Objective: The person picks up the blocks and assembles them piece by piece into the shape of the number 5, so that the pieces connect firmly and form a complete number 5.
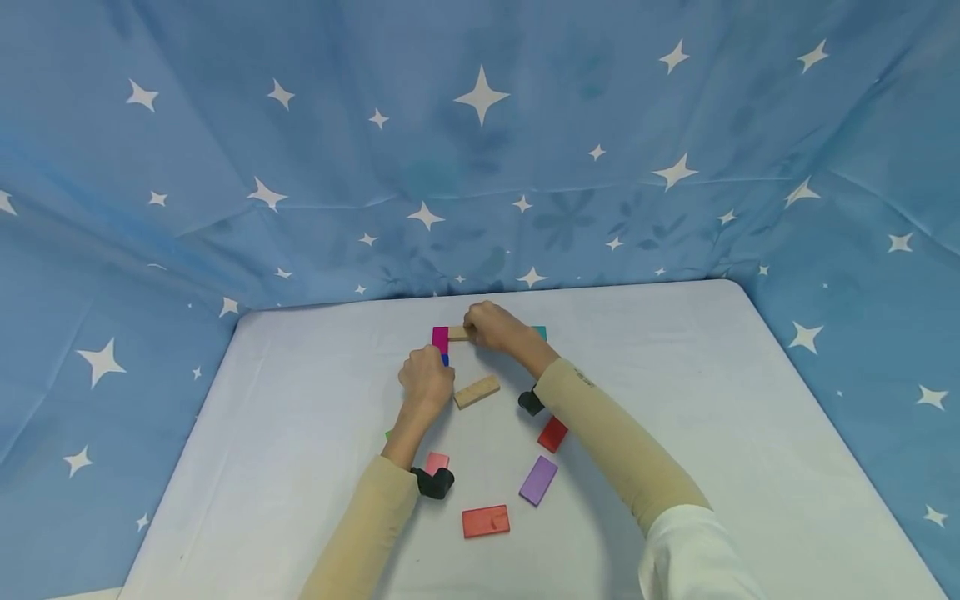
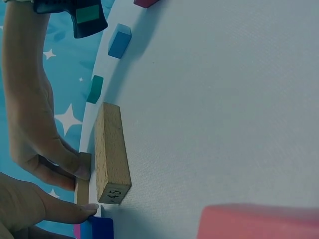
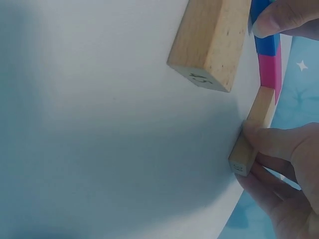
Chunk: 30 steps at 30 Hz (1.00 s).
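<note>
At the far part of the white table, my left hand [image 1: 426, 379] pinches a blue block [image 3: 268, 44], its thumb against the block's side. The blue block lines up end to end with a magenta block [image 1: 440, 337]. From the magenta block, a plain wooden block [image 3: 259, 109] runs off at a corner along the table's far side. My right hand [image 1: 495, 327] grips that wooden block between thumb and fingers near its other end. Between the hands and nearer me lies a loose wooden block [image 1: 477, 392], marked 45 on its end [image 2: 113, 193].
A teal block [image 1: 540, 332] lies right of my right hand. Nearer me are red [image 1: 552, 434], purple [image 1: 538, 481], orange-red [image 1: 486, 522] and pink [image 1: 437, 463] blocks. A green block [image 1: 388, 434] is mostly hidden by my left wrist. A blue star-patterned cloth [image 1: 480, 167] hangs behind the table.
</note>
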Each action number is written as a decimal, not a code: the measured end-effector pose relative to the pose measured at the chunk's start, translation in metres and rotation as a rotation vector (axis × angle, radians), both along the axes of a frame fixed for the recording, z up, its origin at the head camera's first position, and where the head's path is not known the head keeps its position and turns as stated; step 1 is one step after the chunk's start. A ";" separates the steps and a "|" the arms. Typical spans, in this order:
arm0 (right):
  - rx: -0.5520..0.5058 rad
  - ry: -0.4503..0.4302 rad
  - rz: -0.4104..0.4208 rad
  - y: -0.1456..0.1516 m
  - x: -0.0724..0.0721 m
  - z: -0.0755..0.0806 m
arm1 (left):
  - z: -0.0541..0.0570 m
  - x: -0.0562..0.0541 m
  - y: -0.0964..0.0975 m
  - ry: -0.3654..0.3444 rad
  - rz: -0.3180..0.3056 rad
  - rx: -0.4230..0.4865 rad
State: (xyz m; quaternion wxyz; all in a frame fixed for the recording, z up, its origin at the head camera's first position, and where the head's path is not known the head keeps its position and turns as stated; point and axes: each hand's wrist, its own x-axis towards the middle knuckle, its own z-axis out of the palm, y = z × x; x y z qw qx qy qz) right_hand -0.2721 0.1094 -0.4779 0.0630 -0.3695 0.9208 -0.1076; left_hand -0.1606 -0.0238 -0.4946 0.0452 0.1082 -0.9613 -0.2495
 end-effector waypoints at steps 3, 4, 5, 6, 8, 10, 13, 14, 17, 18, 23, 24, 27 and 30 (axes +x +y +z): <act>-0.016 -0.006 0.009 0.002 0.000 0.000 | 0.000 0.001 0.000 -0.007 0.004 -0.001; -0.022 0.007 0.015 0.003 0.001 0.000 | 0.000 0.001 0.000 -0.008 0.005 0.000; -0.027 0.008 0.015 0.003 0.002 0.000 | 0.000 0.001 0.000 -0.008 0.006 -0.002; -0.031 0.005 0.015 0.003 0.003 0.000 | 0.000 0.001 0.000 -0.008 0.008 -0.004; -0.032 -0.008 0.004 0.004 0.004 0.001 | 0.000 0.001 0.000 -0.009 0.010 -0.005; -0.028 -0.020 -0.009 0.004 0.004 0.001 | 0.000 0.001 0.000 -0.010 0.014 -0.007; -0.030 -0.048 -0.035 0.006 0.002 0.002 | 0.000 0.000 -0.001 -0.010 0.014 -0.005; -0.037 -0.049 -0.041 0.006 0.002 0.002 | 0.001 0.000 -0.001 -0.006 0.012 -0.005; -0.054 -0.036 -0.046 0.012 0.002 0.005 | 0.002 -0.001 -0.002 0.000 0.009 -0.006; -0.062 -0.031 -0.046 0.014 0.002 0.006 | 0.002 -0.001 -0.002 0.003 0.008 -0.005; -0.063 -0.029 -0.052 0.027 0.001 0.011 | 0.002 0.000 -0.002 -0.006 -0.006 0.003; -0.061 -0.029 -0.048 0.030 0.001 0.012 | 0.003 0.000 -0.002 -0.007 -0.008 0.004; -0.056 -0.038 -0.036 0.038 0.000 0.015 | 0.003 0.000 -0.002 -0.009 -0.008 0.005; -0.058 -0.056 -0.034 0.046 0.000 0.018 | 0.004 -0.001 -0.002 -0.015 -0.005 0.004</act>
